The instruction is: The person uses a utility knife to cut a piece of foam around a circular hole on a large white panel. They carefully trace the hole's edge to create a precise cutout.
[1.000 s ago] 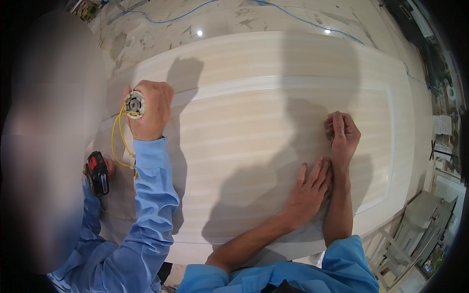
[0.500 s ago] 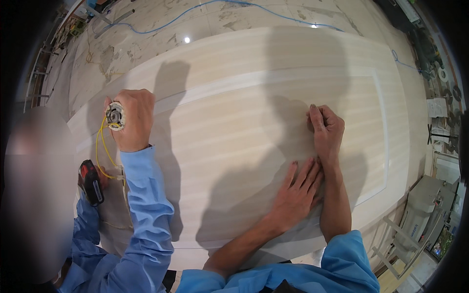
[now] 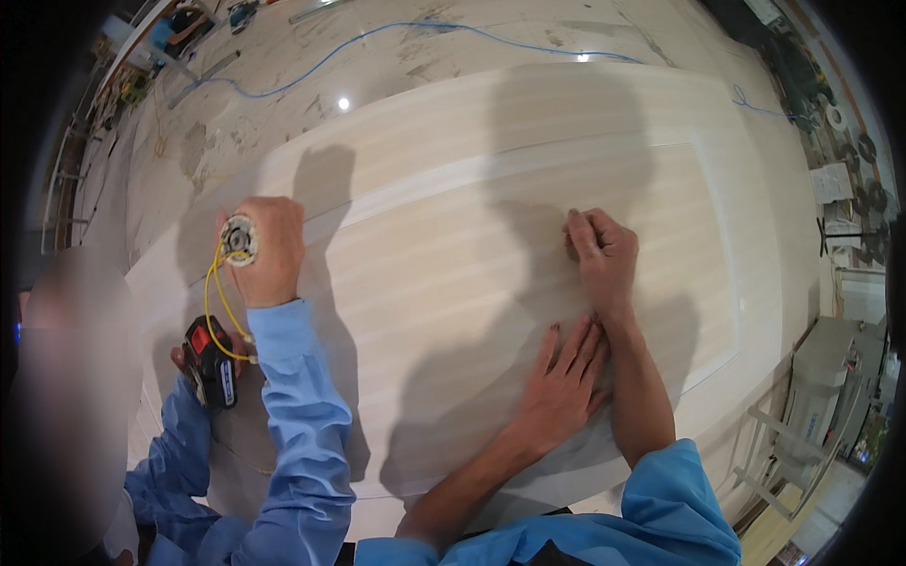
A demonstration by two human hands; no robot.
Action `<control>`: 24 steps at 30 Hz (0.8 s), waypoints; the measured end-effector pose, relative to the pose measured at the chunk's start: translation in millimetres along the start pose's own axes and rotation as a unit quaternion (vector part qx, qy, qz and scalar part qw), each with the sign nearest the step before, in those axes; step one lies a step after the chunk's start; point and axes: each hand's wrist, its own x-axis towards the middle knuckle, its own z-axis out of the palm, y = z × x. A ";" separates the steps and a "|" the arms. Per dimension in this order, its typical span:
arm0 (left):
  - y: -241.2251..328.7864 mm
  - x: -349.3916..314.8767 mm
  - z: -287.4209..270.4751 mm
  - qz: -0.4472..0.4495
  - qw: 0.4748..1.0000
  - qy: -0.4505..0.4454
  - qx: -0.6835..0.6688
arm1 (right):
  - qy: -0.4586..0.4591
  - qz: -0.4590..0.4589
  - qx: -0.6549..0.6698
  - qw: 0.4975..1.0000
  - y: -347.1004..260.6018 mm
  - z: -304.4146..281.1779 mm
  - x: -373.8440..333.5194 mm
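Note:
A large pale panel [image 3: 434, 274] with a recessed rectangular border lies under both my hands. My left hand [image 3: 559, 385] rests flat on it near the close edge, fingers stretched out and nothing in them. Just beyond and to its right, my right hand [image 3: 601, 250] is closed with thumb and fingers pinched together, low over the panel. Whatever it may hold is hidden. The left fingertips lie by my right wrist.
On the left, a person in blue sleeves grips a round part with yellow wires [image 3: 239, 241] in one hand; their other hand is at a black and red battery tool [image 3: 212, 363]. A blue hose [image 3: 406, 25] crosses the floor beyond. Grey equipment [image 3: 816, 377] stands right.
The view has shifted slightly, so the panel appears farther left. My hands keep nearly the same pose and place on it. The other person's hands and battery tool have moved right.

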 end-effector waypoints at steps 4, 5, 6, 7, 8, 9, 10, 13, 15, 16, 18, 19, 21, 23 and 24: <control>2.0 1.7 -5.4 0.015 0.999 -0.040 0.010 | 0.012 0.003 -0.023 1.000 0.1 -2.4 0.9; 1.8 1.7 -7.9 0.015 0.999 -0.040 0.009 | 0.013 -0.011 -0.024 1.000 -0.7 -1.8 0.7; 1.8 2.0 -10.2 0.017 0.999 -0.047 0.007 | 0.014 -0.026 -0.025 0.999 -1.6 -1.2 0.9; 1.6 2.0 -12.5 0.018 0.999 -0.047 0.005 | 0.010 -0.028 -0.024 0.999 -2.1 -1.3 1.3; 1.9 2.0 -14.3 0.022 0.998 -0.055 0.010 | 0.014 -0.041 -0.028 0.999 -2.6 -1.4 1.5; 2.9 2.3 -15.3 0.024 0.998 -0.055 0.009 | 0.014 -0.041 -0.031 0.999 -2.7 -1.7 1.9; 3.9 1.4 -16.2 0.029 0.997 -0.066 0.014 | 0.019 -0.017 -0.039 0.999 -3.1 -1.7 1.7; 10.6 0.7 -13.8 0.040 0.995 -0.088 0.027 | 0.007 -0.016 -0.036 0.999 -1.5 -3.2 2.6; 14.5 -1.0 -10.8 0.043 0.994 -0.090 0.034 | 0.002 -0.026 -0.036 0.999 -0.4 -2.5 2.3; 16.1 -1.8 -9.2 0.044 0.995 -0.084 0.037 | -0.001 -0.014 -0.033 0.999 0.0 -1.8 2.0; 16.6 -4.6 -6.6 0.043 0.995 -0.074 0.045 | -0.002 -0.022 -0.019 1.000 0.3 1.5 0.8; 16.5 -5.9 -5.7 0.044 0.995 -0.070 0.050 | -0.005 -0.011 -0.003 1.000 0.2 2.9 -0.1; 15.4 -8.0 -4.3 0.044 0.996 -0.066 0.050 | -0.001 -0.026 -0.009 1.000 -0.8 4.6 -1.4; 14.5 -9.1 -2.9 0.042 0.996 -0.068 0.039 | 0.003 -0.017 0.013 1.000 -2.3 4.0 -2.0; 14.6 -9.0 -1.9 0.041 0.996 -0.068 0.033 | 0.004 -0.005 0.036 0.999 -2.8 2.2 -1.7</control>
